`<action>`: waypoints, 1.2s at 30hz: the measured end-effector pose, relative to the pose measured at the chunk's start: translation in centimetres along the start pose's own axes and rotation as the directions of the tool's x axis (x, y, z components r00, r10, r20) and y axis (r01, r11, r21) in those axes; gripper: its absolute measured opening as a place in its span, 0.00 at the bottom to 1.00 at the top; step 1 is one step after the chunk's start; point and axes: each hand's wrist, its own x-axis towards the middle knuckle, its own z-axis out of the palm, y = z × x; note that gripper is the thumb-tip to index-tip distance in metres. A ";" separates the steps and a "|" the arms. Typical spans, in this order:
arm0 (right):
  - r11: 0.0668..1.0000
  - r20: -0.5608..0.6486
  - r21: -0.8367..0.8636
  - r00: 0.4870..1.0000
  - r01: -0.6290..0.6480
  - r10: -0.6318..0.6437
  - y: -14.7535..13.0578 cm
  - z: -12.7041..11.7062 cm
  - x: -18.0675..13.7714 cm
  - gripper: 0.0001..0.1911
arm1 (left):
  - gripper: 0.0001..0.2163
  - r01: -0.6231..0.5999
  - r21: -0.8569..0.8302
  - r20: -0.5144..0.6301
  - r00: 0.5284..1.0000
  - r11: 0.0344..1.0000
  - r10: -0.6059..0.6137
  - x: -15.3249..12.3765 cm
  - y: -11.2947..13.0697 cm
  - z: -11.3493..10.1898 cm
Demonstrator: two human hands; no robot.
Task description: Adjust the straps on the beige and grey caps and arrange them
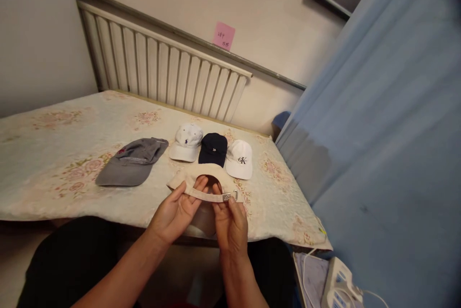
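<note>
A beige baseball cap (212, 170) is held between my two hands, its back opening and strap facing me. My left hand (178, 209) pinches the left end of the strap, thumb on top and fingers under it. At the metal buckle on the right end, my right hand (230, 221) grips the strap with its thumb, fingers behind. Just beyond stand a white cap (186, 142) with a small dark emblem, a navy cap (212, 148) and a white cap with CK letters (239, 159), side by side. A grey cap (133, 161) lies apart to the left.
The caps rest on a bed-like surface with a floral cover (61, 164). Behind it are a radiator (162, 65) and a wall with a pink note (224, 36). A blue curtain (370, 120) hangs at the right. A power strip (338, 284) with cables sits lower right.
</note>
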 end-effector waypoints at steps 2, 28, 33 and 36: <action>1.000 -0.009 -0.011 1.000 0.003 -0.003 0.0 -0.1 0.0 0.16 | 0.21 -0.002 -0.014 -0.010 1.000 1.000 0.002 0.0 0.0 0.1; 0.996 -0.001 0.069 0.998 -0.064 0.064 -0.1 -1.4 0.3 0.14 | 0.21 -0.018 0.100 -0.036 0.999 0.995 0.022 0.3 -0.5 0.0; 0.995 -0.006 0.070 0.998 -0.065 0.066 0.1 -1.3 0.2 0.14 | 0.21 -0.020 0.108 -0.033 0.999 0.994 0.024 0.3 -0.4 -0.3; 0.995 -0.006 0.074 0.998 -0.068 0.068 0.2 -1.3 0.1 0.13 | 0.21 -0.016 0.096 -0.035 0.999 0.995 0.020 0.2 -0.3 -0.5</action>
